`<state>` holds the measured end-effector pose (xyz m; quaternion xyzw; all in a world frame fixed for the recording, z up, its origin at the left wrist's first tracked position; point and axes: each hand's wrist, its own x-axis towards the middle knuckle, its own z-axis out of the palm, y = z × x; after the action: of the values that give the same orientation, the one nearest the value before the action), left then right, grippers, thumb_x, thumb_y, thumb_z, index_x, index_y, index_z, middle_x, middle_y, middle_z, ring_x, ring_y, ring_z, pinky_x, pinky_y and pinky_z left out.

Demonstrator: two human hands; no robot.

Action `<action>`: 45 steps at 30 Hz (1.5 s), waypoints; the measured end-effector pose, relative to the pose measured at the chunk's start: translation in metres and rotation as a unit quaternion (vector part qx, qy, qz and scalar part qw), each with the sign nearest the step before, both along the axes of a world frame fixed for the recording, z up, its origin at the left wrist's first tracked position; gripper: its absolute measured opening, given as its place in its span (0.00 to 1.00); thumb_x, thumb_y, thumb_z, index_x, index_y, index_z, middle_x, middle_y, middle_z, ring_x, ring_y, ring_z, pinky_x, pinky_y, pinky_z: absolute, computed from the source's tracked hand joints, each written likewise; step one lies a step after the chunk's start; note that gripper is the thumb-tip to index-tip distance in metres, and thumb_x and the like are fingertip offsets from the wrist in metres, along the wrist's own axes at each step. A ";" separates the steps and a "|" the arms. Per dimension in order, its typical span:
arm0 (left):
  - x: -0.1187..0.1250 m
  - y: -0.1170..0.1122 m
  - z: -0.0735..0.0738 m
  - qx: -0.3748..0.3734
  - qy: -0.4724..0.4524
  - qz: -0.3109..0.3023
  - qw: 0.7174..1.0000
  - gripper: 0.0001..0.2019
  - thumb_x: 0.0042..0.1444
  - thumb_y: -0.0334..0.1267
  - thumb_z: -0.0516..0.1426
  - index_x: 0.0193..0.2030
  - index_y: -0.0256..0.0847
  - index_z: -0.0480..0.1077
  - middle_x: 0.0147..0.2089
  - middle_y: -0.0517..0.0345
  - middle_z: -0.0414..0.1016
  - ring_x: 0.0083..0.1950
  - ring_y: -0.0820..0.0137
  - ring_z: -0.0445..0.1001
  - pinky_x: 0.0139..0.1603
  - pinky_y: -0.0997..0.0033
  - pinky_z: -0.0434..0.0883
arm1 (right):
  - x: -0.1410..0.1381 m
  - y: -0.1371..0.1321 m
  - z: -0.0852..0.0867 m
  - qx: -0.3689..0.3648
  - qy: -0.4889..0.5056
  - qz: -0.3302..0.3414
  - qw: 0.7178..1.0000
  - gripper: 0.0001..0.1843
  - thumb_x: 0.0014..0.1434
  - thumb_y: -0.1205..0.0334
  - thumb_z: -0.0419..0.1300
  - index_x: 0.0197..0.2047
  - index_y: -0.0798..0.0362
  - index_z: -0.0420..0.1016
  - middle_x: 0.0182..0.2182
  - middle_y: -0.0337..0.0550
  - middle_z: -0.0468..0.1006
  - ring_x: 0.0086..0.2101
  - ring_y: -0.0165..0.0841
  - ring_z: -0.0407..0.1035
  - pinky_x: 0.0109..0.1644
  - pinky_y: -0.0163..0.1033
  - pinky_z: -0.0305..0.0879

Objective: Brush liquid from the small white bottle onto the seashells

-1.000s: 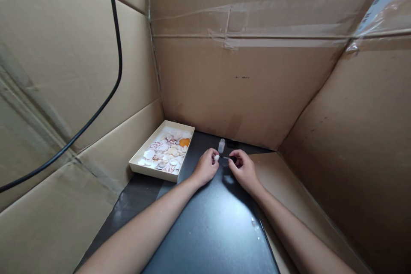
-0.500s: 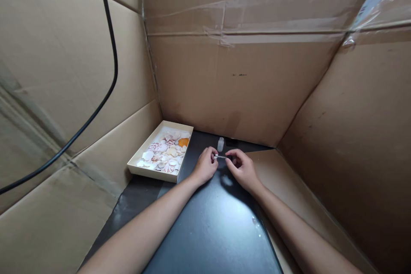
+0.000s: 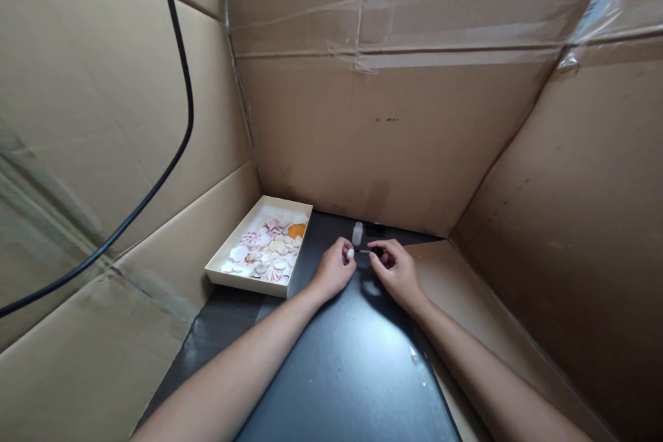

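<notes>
My left hand pinches a small white shell between thumb and fingers above the dark table. My right hand has its fingertips closed around a thin brush with a dark handle, pointed left at the shell. Whether the tip touches the shell is too small to tell. Just behind the hands a small translucent bottle stands upright without a cap. To the left is a shallow cream box of many shells, mostly white and reddish-striped, one orange.
Cardboard walls close in the glossy dark table at the back and both sides. A cardboard sheet lies along the right. A black cable hangs at the upper left. Some small dark item lies behind the bottle.
The shell has turned in my left fingers, so more of its white surface shows. My right hand has shifted slightly right with the brush. Bottle and box stay put.
</notes>
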<state>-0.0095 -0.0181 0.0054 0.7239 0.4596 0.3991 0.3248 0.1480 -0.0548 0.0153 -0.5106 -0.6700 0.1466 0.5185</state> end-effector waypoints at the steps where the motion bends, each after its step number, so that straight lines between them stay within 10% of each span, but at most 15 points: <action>1: 0.000 0.000 0.000 -0.002 -0.001 0.000 1.000 0.08 0.51 0.26 0.53 0.37 0.40 0.62 0.29 0.65 0.64 0.30 0.76 0.63 0.32 0.77 0.60 | 0.000 0.000 0.000 0.000 0.003 0.008 1.000 0.12 0.58 0.59 0.58 0.43 0.53 0.76 0.33 0.42 0.69 0.23 0.27 0.60 0.29 0.34 0.61; 45: -0.006 0.006 0.005 -0.004 0.064 -0.045 0.997 0.07 0.53 0.31 0.53 0.40 0.41 0.62 0.25 0.67 0.61 0.27 0.75 0.62 0.29 0.76 0.57 | 0.002 0.008 -0.006 -0.097 0.026 0.024 0.995 0.18 0.59 0.52 0.55 0.42 0.55 0.79 0.34 0.47 0.79 0.30 0.34 0.70 0.34 0.37 0.63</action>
<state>-0.0159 -0.0117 0.0108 0.7665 0.4482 0.3351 0.3152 0.1495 -0.0465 0.0093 -0.5384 -0.6512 0.2359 0.4800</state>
